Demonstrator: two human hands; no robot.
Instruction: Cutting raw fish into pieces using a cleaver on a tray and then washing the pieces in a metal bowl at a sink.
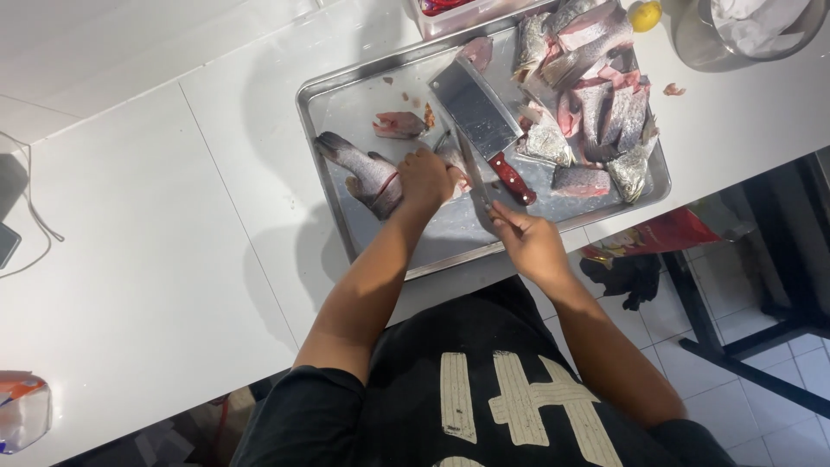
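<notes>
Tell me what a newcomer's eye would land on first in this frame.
Probably the metal tray on the white counter, with cut fish pieces heaped at its right end. A cleaver with a red handle lies across the middle. The left hand presses on a fish tail section, while the right hand holds a slim knife against it.
</notes>
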